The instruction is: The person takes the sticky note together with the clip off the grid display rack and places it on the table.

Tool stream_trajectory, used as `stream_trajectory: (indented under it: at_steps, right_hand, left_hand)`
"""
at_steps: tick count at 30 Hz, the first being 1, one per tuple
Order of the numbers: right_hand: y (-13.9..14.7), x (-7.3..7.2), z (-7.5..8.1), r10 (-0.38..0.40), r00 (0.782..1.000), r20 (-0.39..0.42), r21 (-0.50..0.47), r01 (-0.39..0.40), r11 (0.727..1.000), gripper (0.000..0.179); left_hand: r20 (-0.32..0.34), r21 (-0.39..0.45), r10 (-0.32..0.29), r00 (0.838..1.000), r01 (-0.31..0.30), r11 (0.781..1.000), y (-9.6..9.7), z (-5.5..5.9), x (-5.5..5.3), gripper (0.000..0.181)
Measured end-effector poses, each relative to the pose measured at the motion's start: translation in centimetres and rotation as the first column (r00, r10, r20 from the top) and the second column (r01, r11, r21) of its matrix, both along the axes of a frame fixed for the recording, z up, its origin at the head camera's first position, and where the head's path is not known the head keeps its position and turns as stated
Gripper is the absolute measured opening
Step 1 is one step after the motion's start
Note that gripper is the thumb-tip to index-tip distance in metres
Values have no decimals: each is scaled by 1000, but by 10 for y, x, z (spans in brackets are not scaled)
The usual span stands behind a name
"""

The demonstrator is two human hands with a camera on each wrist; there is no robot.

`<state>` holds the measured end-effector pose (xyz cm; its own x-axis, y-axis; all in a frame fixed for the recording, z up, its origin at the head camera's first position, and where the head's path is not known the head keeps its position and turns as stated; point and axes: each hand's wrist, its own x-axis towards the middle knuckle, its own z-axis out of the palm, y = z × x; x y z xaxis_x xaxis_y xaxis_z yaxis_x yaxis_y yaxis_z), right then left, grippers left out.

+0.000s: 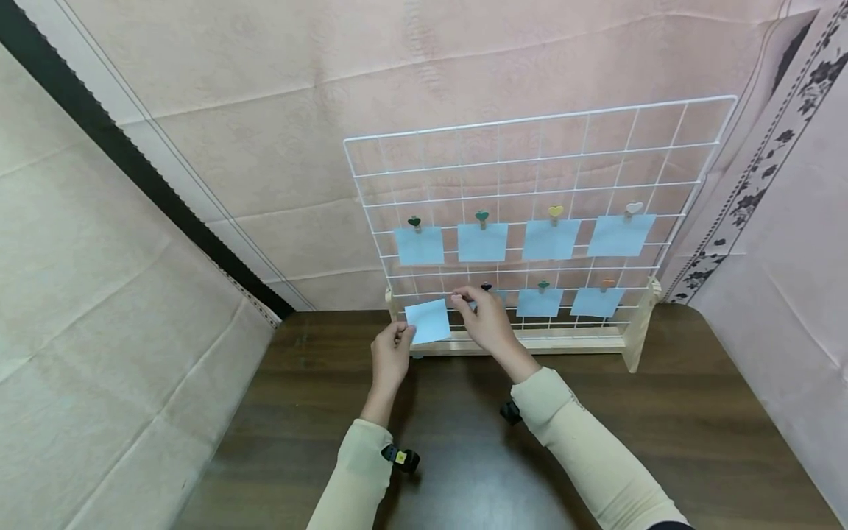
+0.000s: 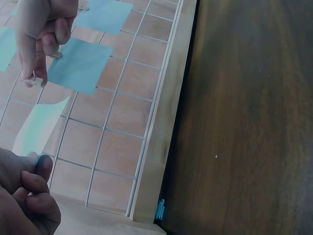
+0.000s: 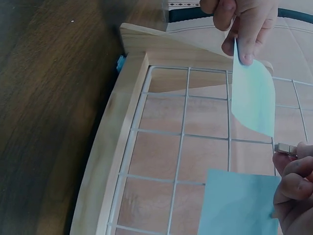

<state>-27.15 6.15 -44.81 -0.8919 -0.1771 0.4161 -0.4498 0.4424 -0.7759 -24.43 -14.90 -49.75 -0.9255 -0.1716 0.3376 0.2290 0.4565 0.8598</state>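
Note:
My left hand pinches a blue paper note by its edge, in front of the lower left of a white wire grid. The free part of this note curves in the right wrist view. To its right, my right hand pinches a small clip between thumb and fingers, close to the wires and apart from the held note. Several other blue notes hang on the grid in two rows under heart-topped clips. One lower-row note is partly hidden behind my right hand in the head view.
The grid stands in a pale wooden base with a side foot, on a dark wooden table. A small blue object lies by the base. Light cloth hangs behind and at both sides.

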Motion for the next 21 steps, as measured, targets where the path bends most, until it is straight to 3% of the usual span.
stream_trajectory:
  at_steps: [21]
  right_hand:
    - [23, 16, -11, -29, 1000, -6, -22, 28, 999, 30]
  left_hand:
    - [-7, -21, 15, 1000, -15, 1000, -2, 0, 15, 16]
